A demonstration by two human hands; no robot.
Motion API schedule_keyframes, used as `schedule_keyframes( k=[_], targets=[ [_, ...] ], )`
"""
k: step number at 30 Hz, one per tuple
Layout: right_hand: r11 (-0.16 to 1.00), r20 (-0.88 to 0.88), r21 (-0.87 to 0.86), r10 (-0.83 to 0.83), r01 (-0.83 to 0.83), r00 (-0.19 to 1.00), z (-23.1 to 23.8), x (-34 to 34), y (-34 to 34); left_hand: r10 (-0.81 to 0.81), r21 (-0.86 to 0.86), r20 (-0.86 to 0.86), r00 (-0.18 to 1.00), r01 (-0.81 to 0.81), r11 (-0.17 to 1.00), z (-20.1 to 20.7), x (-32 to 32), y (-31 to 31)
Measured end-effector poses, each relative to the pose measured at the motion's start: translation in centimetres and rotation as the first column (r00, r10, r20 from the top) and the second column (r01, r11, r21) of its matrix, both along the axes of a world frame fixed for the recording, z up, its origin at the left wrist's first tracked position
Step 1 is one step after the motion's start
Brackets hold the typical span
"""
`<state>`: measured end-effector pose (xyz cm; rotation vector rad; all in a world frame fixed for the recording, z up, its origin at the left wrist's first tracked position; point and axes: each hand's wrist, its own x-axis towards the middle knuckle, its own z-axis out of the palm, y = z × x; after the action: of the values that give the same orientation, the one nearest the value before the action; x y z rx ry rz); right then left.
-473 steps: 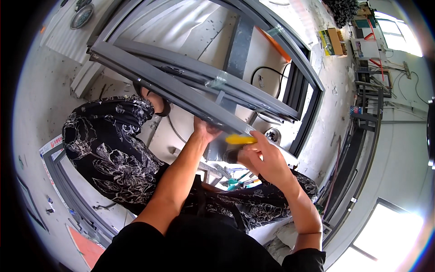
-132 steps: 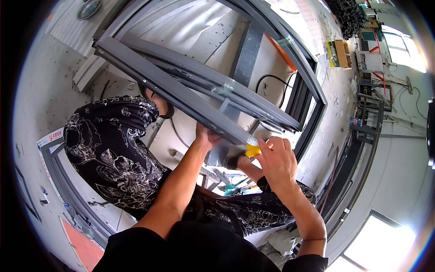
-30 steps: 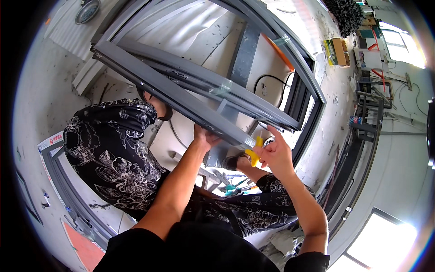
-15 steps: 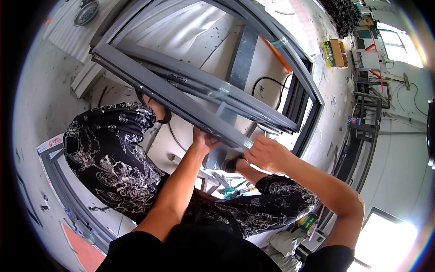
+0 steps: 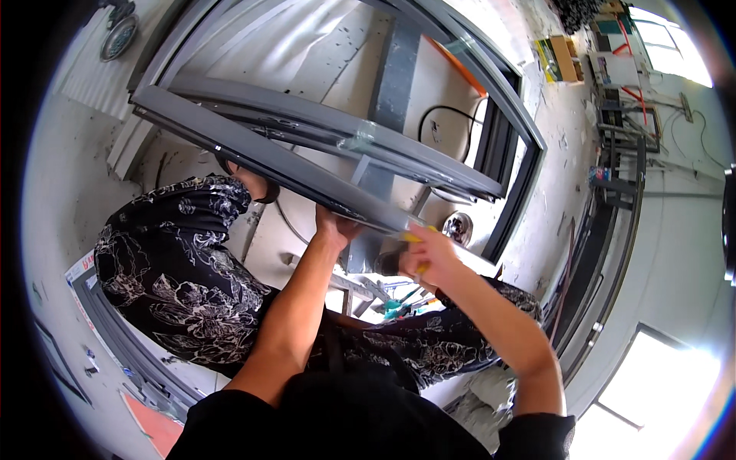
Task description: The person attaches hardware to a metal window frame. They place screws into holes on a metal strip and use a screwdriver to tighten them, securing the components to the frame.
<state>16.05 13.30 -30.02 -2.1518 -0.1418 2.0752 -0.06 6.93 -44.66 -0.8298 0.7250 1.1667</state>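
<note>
A long grey aluminium frame bar (image 5: 253, 149) slants across in front of me, its lower right end near my right hand. My left hand (image 5: 337, 226) is closed around the bar's lower edge, with the fingertips hidden behind it. At the bar's end, my right hand (image 5: 431, 257) grips a yellow-handled tool (image 5: 414, 237); motion blur keeps its kind from showing. Behind the bar lies a second grey profile (image 5: 295, 115) with clear tape (image 5: 359, 136) around it. A larger grey frame (image 5: 491, 77) surrounds them.
Beyond my right hand stands a small shiny metal bowl (image 5: 458, 228). A black cable (image 5: 429, 115) loops inside the large frame. Farther right are an open cardboard box (image 5: 566, 60) and a rack of long profiles (image 5: 629, 253). Another wrapped frame (image 5: 130, 345) lies at lower left.
My right hand has moved slightly left, and a yellow tool now shows in it. The view has shifted, so the frame sits farther left and higher. The metal bowl has come into sight.
</note>
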Motion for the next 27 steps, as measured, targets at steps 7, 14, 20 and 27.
schedule_keyframes(
  k=[7, 14, 20, 27],
  targets=[
    [0.952, -0.074, 0.268, 0.171, -0.146, 0.983, 2.4, -4.2, -5.4, 0.012, 0.021, -0.013, 1.0, -0.012, 1.0, 0.7, -0.2, 0.2],
    [0.299, 0.521, 0.726, 0.349, -0.619, 0.779, 11.0, 2.9, 0.5, -0.074, -0.084, -0.053, 0.996, 0.069, 0.994, -0.4, -1.3, -0.3],
    [-0.418, 0.923, 0.373, 0.26, -0.828, 0.284, -1.6, 2.4, 0.8, -0.152, 0.047, -0.031, 0.988, 0.153, 0.987, -1.3, -1.0, -0.2],
    [-0.43, 0.906, 0.377, 0.357, -0.821, 0.229, -5.0, 0.0, 0.3, -0.28, -0.298, -0.315, 0.907, 0.185, 0.936, -3.2, -1.8, -1.2]
  ],
)
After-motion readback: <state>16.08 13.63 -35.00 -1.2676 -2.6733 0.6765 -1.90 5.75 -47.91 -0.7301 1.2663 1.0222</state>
